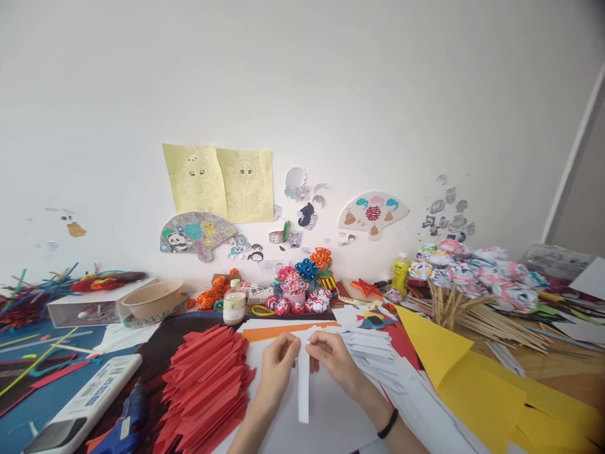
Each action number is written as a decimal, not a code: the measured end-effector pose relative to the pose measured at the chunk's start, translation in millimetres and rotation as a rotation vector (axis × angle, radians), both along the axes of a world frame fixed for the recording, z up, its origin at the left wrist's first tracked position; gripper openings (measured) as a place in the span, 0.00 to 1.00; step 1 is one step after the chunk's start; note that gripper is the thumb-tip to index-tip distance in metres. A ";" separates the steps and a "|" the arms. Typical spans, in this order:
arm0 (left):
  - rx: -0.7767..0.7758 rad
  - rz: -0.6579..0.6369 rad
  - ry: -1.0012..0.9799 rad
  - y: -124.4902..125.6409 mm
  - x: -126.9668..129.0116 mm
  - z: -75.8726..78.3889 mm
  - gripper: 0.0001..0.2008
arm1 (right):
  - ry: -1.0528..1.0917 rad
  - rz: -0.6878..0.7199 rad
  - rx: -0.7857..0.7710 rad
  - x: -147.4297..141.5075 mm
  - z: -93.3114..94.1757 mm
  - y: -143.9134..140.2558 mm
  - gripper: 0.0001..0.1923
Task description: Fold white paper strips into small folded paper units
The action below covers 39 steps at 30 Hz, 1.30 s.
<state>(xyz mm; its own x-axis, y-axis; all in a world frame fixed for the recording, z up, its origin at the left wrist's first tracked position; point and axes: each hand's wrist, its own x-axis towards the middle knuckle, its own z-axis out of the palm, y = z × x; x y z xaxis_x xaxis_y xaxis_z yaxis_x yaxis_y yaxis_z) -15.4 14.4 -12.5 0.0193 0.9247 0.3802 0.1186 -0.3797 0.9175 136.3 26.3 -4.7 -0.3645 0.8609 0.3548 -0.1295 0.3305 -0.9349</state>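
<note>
A narrow white paper strip (pixel 303 394) hangs lengthwise toward me over the white sheets in the middle of the table. My left hand (pixel 280 356) pinches its far end from the left side. From the right, the thumb and fingers of my right hand (pixel 329 354) close on the same end. Just left of my hands lies a large heap of folded red paper strips (pixel 205 391). To their right, a stack of white paper strips (pixel 371 350) fans out on the white paper (pixel 278 435).
Yellow paper (pixel 486 384) covers the right side. A blue glue gun (pixel 127 416) and a white power strip (pixel 89 397) lie at left. Behind stand a small bottle (pixel 234 302), paper flowers (pixel 307 271), a yellow bottle (pixel 399 274) and paper balls on sticks (pixel 463 271).
</note>
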 end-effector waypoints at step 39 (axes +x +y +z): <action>-0.022 -0.096 0.140 -4.2 10.8 -0.4 0.21 | 0.121 -0.176 0.038 5.0 0.9 3.0 0.14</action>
